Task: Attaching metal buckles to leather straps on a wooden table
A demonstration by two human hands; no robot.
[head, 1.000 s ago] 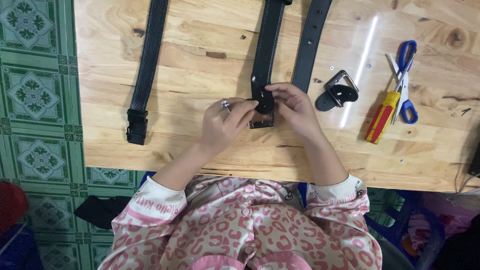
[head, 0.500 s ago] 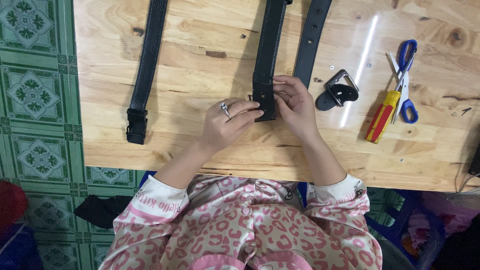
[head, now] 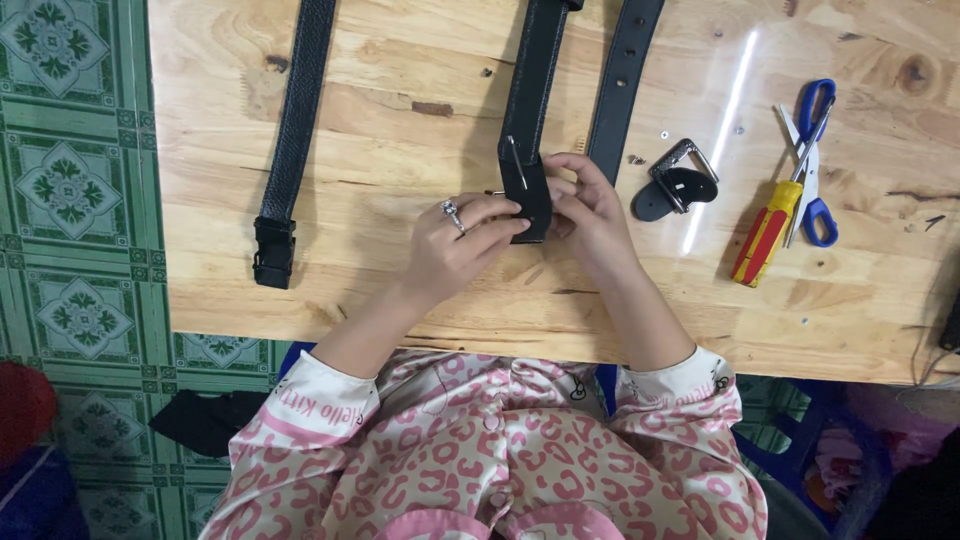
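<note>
black belt (head: 531, 110), folded end: pinched between left hand (head: 455, 240) at 9 o'clock and right hand (head: 590, 205) at 3 o'clock; strap runs toward 12 on wooden table (head: 400, 120).

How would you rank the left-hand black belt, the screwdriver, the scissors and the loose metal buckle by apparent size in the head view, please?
1. Left-hand black belt, by far the longest, though cut off at the top edge.
2. Scissors and screwdriver: similar in length, too close to rank.
3. Loose metal buckle, smallest.
</note>
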